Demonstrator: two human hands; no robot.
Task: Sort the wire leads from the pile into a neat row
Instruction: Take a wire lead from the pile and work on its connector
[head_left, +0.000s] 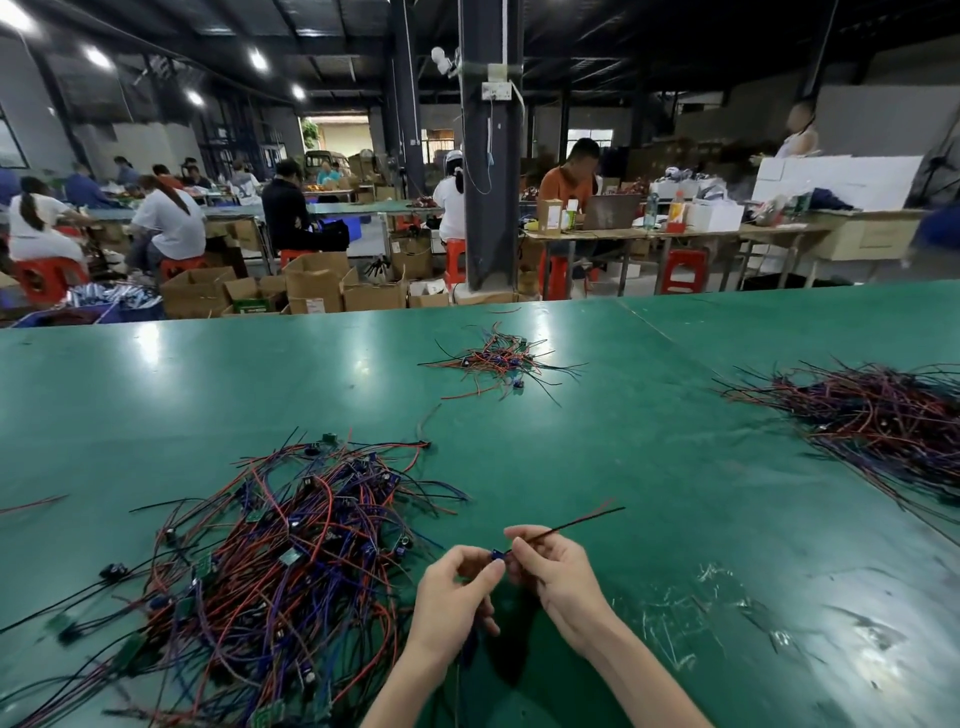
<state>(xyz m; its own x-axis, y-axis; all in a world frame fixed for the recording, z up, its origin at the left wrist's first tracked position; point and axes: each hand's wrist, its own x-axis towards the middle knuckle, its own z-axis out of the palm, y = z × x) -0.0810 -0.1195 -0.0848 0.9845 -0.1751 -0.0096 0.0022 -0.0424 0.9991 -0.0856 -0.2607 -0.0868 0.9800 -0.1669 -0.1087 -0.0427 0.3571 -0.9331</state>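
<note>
A big tangled pile of red, black and purple wire leads with small green boards lies on the green table, left of my hands. My left hand and my right hand meet just above the table's near edge. Together they hold one wire lead. My left fingers pinch its small blue part. My right fingers pinch the thin black and red wires, which stick out up and to the right.
A smaller heap of leads lies farther back at the centre. A long dense bundle of leads lies at the right. A single red wire lies at the left edge. Workers sit at tables beyond the far edge.
</note>
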